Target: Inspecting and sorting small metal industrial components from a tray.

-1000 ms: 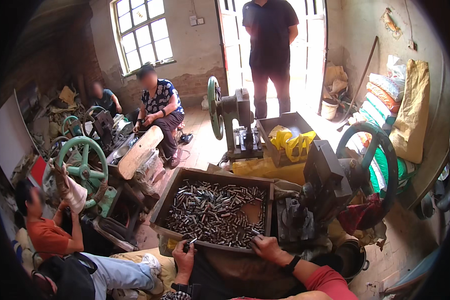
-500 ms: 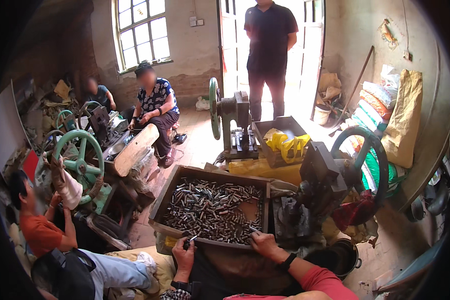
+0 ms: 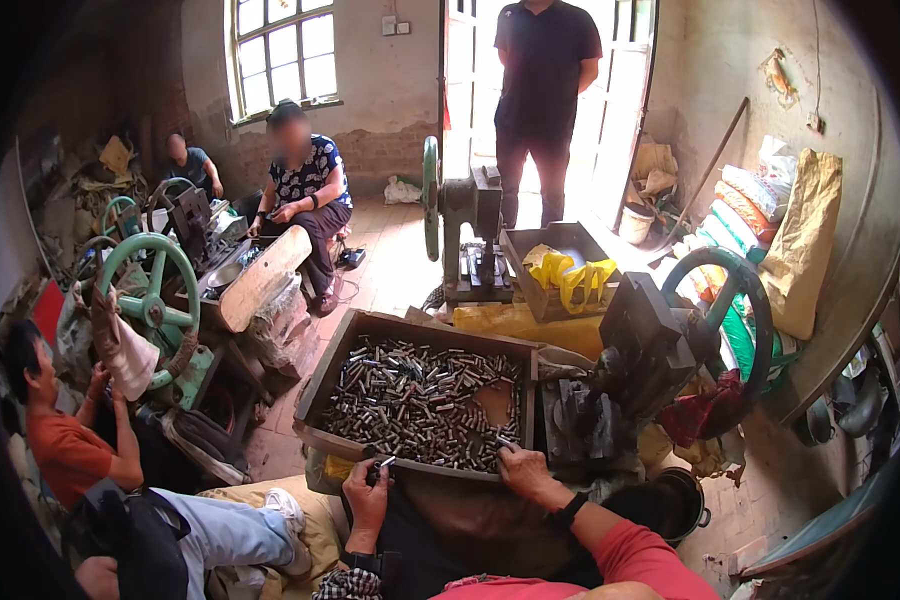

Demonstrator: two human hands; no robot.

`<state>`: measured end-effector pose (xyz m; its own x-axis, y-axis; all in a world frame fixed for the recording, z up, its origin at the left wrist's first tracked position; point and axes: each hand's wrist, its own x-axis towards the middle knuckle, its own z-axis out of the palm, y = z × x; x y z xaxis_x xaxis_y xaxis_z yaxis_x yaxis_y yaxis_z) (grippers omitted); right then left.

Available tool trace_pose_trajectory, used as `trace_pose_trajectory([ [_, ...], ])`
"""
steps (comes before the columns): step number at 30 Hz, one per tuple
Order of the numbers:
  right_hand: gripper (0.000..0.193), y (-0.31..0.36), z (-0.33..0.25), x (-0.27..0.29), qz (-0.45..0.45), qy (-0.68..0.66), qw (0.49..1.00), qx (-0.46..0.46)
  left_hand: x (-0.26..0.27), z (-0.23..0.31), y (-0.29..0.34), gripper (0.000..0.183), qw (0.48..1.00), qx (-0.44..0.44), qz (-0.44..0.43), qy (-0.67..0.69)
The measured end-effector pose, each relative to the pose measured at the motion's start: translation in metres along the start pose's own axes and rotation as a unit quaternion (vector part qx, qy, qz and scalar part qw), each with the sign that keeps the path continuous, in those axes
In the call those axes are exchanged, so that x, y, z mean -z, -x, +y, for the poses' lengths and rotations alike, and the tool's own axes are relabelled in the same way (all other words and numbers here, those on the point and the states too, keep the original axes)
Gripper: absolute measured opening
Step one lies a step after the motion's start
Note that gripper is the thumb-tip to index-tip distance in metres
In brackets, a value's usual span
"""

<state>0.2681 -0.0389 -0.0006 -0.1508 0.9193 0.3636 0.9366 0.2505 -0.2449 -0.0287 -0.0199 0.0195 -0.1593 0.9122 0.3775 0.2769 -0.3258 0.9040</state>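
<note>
A shallow wooden box point(image 3: 345, 446) holds a heap of small metal cylinders point(image 3: 400, 400) in front of me. At its near edge, my left hand point(image 3: 367, 497) pinches one shiny metal cylinder point(image 3: 386, 462) between thumb and fingers; something dark sits around a fingertip there. My right hand point(image 3: 528, 474) is at the box's near right corner, its fingers closed on another small metal cylinder point(image 3: 507, 442) just above the heap. A brown patch of the box's bottom shows on the right side of the heap.
Close by on the right stands a dark hand press point(image 3: 640, 340) with a large wheel point(image 3: 760, 300). Another press point(image 3: 470, 230) and a box with a yellow bag point(image 3: 575, 280) are beyond. People sit at left beside a green wheel point(image 3: 150, 308); one person point(image 3: 545, 90) stands at the doorway.
The view has tilted slightly, so the box and both hands appear a little higher. Each hand keeps its metal cylinder, with hardly any movement relative to the box.
</note>
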Motion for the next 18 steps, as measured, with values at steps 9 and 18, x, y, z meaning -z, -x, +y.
trace_pose_trajectory([
  [9, 0.014, 0.002, -0.005, -0.001, 0.005, 0.020, 0.999, -0.030, -0.003, 0.004, 0.001, 0.012, 1.000, -0.002, -0.007, 0.010],
  [18, 0.012, 0.017, -0.015, 0.008, 0.091, -0.018, 0.995, -0.024, -0.001, -0.003, 0.006, 0.014, 0.999, 0.013, -0.020, 0.038],
])
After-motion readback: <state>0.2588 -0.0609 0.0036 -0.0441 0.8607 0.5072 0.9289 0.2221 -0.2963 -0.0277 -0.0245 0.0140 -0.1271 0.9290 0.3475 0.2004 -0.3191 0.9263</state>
